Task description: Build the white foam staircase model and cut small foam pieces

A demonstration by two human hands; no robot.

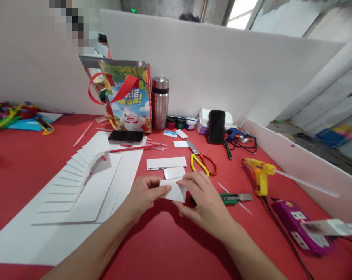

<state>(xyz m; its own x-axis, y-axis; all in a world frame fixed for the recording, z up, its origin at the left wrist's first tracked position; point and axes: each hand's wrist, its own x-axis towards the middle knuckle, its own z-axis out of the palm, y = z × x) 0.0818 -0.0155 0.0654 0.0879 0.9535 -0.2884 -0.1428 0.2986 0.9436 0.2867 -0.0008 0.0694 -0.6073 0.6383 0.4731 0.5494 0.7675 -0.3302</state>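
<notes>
A small white card piece [176,192] is held between my two hands above the red table. My left hand [148,194] pinches its left side, thumb on top. On its right side, the fingers of my right hand [201,198] close on the edge and corner. Just beyond lie a small white rectangle [175,172] and a longer white strip [166,163]. A green utility knife [231,198] lies beside my right hand, partly hidden by it. Scissors [199,158] with yellow and orange handles rest past my fingers.
At left, a curved stair of white cards [68,179] stands on a white sheet [15,245]. A yellow glue gun [260,175] and purple power strip [301,225] are at right. Behind are a phone [125,136], gift bag [129,101], steel bottle [160,105] and paint jars [181,123].
</notes>
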